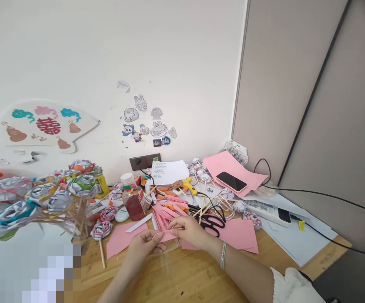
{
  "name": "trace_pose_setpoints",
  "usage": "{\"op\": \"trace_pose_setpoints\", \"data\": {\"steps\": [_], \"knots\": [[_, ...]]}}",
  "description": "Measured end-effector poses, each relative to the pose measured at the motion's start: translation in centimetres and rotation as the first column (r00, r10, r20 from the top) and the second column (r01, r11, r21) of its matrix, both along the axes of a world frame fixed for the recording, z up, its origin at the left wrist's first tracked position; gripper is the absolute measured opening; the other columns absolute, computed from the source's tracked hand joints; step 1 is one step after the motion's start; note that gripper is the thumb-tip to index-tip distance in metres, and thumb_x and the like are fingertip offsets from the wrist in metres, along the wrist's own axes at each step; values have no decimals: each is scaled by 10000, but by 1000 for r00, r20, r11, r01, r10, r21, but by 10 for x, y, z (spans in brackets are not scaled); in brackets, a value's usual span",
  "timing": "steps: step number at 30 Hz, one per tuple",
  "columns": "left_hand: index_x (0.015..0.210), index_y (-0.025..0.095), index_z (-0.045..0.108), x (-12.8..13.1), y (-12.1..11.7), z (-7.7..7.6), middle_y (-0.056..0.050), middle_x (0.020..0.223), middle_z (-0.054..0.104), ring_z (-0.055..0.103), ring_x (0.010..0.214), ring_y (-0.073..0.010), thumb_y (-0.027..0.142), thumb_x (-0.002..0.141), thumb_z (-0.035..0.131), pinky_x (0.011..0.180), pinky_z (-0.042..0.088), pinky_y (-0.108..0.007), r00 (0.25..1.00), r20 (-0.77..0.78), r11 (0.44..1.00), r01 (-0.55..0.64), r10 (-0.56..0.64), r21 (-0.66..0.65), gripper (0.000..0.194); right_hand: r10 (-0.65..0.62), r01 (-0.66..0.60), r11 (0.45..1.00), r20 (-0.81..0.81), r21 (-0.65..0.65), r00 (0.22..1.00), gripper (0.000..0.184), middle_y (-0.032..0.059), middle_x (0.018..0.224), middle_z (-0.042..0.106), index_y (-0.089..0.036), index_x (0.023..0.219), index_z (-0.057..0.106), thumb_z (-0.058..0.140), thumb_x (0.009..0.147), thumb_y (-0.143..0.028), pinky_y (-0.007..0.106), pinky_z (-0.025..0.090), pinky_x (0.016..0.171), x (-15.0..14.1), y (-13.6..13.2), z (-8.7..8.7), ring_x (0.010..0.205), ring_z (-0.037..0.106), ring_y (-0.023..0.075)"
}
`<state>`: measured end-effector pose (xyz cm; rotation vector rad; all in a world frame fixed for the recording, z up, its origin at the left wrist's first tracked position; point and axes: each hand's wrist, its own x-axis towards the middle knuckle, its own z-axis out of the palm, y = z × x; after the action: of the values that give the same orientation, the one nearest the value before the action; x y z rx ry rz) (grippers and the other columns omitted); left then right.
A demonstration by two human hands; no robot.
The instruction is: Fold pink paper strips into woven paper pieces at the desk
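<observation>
My left hand (pixel 142 246) and my right hand (pixel 191 230) meet over the wooden desk (pixel 176 277), both pinched on a narrow pink paper strip (pixel 166 232) held between them. A silver bracelet (pixel 223 254) is on my right wrist. Just behind the hands lies a pile of cut pink strips (pixel 166 212). Pink sheets (pixel 121 237) lie left and right of the hands. Black scissors (pixel 212 222) rest right behind my right hand.
A bouquet of rolled paper flowers on sticks (pixel 43 195) fills the left. A yellow glue gun (pixel 188 185), a bottle of red liquid (pixel 133 200), loose wooden skewers, a phone (pixel 231 181) on pink paper, a power strip (pixel 269 211) and black cables crowd the back and right.
</observation>
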<state>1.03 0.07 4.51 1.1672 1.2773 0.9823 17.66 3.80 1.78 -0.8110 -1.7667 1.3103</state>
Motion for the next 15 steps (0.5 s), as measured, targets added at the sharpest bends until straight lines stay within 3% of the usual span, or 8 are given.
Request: {"op": "trace_pose_setpoints", "data": {"steps": [5, 15], "knots": [[608, 151, 579, 0, -2, 1, 3, 466, 672, 601, 489, -142, 415, 547, 676, 555, 487, -251, 1000, 11, 1000, -13, 13, 5, 287, 23, -24, 999, -50, -26, 998, 268, -3, 589, 538, -157, 834, 607, 577, 700, -386, 237, 416, 507, 1, 1, 1, 479, 514, 107], [584, 175, 554, 3, -3, 4, 13, 444, 668, 599, 456, -146, 451, 525, 670, 527, 489, -249, 1000, 5, 999, -22, 22, 30, 305, 14, -14, 1000, 62, 9, 998, 216, -7, 574, 552, -152, 831, 612, 558, 724, -331, 243, 422, 541, 4, -3, 13, 522, 538, 121]]}}
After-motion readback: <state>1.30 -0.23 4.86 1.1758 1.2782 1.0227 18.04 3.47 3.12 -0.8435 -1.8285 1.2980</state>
